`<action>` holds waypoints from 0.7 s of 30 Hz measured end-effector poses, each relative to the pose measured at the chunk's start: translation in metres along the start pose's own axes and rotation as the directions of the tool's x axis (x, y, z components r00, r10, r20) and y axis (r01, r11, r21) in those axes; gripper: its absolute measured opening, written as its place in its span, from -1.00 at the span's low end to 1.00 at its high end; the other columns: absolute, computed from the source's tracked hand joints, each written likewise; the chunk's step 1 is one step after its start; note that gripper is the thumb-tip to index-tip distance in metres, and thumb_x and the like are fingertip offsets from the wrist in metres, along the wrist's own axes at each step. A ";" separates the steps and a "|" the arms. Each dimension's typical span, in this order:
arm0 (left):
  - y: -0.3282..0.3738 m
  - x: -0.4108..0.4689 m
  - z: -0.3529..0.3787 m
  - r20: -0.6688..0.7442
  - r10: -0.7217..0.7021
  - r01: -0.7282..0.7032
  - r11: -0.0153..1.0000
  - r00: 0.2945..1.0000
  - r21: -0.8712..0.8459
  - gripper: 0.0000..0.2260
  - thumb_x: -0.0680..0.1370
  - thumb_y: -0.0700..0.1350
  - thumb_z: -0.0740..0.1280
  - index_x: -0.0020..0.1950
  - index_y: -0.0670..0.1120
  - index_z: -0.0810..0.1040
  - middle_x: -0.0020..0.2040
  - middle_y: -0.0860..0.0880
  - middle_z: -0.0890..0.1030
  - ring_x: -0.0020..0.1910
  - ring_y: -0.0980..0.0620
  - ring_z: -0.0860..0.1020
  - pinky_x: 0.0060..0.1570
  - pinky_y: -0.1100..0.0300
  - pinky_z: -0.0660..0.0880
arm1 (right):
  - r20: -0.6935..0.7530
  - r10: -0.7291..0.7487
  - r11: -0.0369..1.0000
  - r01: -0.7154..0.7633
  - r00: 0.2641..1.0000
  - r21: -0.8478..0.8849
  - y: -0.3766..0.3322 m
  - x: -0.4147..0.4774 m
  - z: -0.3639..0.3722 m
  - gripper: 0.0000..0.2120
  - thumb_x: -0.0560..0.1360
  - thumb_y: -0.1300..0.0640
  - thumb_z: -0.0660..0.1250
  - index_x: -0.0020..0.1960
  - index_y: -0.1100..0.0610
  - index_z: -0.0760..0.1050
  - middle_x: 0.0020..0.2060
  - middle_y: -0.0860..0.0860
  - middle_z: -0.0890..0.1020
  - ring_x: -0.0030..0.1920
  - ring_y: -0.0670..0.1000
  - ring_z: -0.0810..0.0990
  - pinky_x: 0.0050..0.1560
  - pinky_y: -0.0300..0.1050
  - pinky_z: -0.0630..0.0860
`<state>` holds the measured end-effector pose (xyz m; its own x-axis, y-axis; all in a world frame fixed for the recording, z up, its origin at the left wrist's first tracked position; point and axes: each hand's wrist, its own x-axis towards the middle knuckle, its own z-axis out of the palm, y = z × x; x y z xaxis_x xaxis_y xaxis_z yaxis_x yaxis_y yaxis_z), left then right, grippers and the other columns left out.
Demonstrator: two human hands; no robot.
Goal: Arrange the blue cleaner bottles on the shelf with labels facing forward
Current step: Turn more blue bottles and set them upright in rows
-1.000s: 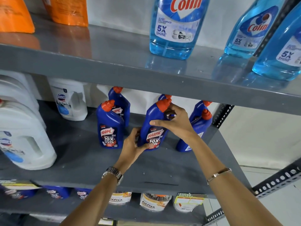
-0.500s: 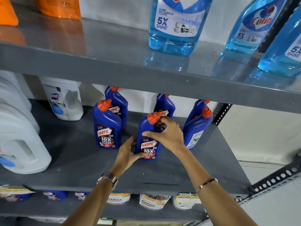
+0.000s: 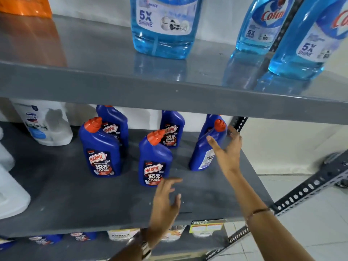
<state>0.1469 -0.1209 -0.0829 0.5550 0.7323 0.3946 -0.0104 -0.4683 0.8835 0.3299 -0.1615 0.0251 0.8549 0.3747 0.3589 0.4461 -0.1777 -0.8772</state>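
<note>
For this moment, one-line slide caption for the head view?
Both hands open: right hand reaches the front-right Harpic bottle, its back label outward; left hand hovers beside the forward-facing middle bottle.

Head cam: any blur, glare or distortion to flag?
Head view: left hand and right hand motion-blurred; Harpic labels still legible; top shelf glossy, mirroring the Colin bottles; wide-angle bends the shelf edges.

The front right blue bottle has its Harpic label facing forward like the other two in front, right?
Not quite. In the head view the front right blue bottle is turned, showing a white back label, while the front left bottle and front middle bottle do show Harpic labels forward. The right hand is open beside it.
</note>
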 end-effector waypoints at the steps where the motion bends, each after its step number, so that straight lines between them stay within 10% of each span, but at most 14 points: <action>1: 0.007 0.013 0.013 0.058 -0.017 0.019 0.999 0.998 -0.039 -0.38 0.36 -0.36 0.35 0.14 0.31 0.36 0.13 0.25 0.44 0.14 0.24 0.44 0.08 0.40 0.43 | 0.062 0.012 0.999 -0.009 0.998 -0.042 0.005 0.009 -0.004 -0.34 0.34 0.11 0.51 0.35 0.15 0.30 0.21 0.04 0.42 0.30 0.14 0.39 0.34 0.10 0.33; 6: 0.018 0.078 0.068 0.057 -0.302 0.304 0.952 0.952 -0.041 -0.28 0.32 -0.27 0.46 0.41 -0.19 0.22 0.17 -0.09 0.53 0.14 -0.06 0.51 -0.05 0.43 0.32 | 0.268 0.146 0.989 -0.150 0.952 -0.007 0.017 0.033 -0.010 -0.29 0.37 0.10 0.48 0.43 0.04 0.21 0.29 0.08 0.50 0.23 0.13 0.51 0.27 0.12 0.45; 9: 0.010 0.103 0.077 0.072 -0.364 0.367 0.930 0.929 -0.032 -0.25 0.33 -0.17 0.49 0.43 -0.16 0.18 0.18 -0.14 0.54 0.10 -0.09 0.54 -0.06 0.34 0.40 | 0.249 0.123 0.992 -0.112 0.961 -0.057 0.023 0.034 -0.009 -0.38 0.38 0.06 0.46 0.37 0.02 0.30 0.20 0.08 0.57 0.13 0.13 0.57 0.19 0.16 0.50; 15: -0.001 0.105 0.078 0.149 -0.249 0.255 0.967 0.957 -0.021 -0.69 0.36 -0.15 0.49 0.05 -0.07 0.50 -0.04 -0.01 0.60 -0.18 0.24 0.53 -0.30 0.57 0.37 | 0.218 0.177 0.978 -0.197 0.960 0.073 0.035 0.031 -0.026 -0.51 0.34 0.06 0.50 0.23 0.04 0.45 0.07 0.11 0.63 0.04 0.14 0.62 0.07 0.07 0.58; 21: 0.010 0.079 0.072 -0.019 -0.078 0.077 0.994 0.997 -0.084 -0.72 0.37 -0.16 0.48 0.03 -0.03 0.52 -0.01 -0.05 0.62 -0.01 -0.02 0.57 -0.07 0.05 0.54 | 0.234 0.160 0.937 -0.222 0.959 0.270 0.015 0.014 -0.045 -0.54 0.35 0.20 0.49 0.22 0.10 0.49 0.01 0.19 0.66 0.02 0.19 0.63 0.07 0.06 0.58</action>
<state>0.2509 -0.1031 -0.0612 0.5380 0.7761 0.3289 -0.0376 -0.3678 0.9292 0.3603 -0.1995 0.0311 0.8289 0.5443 0.1294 0.1568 -0.0040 -0.9876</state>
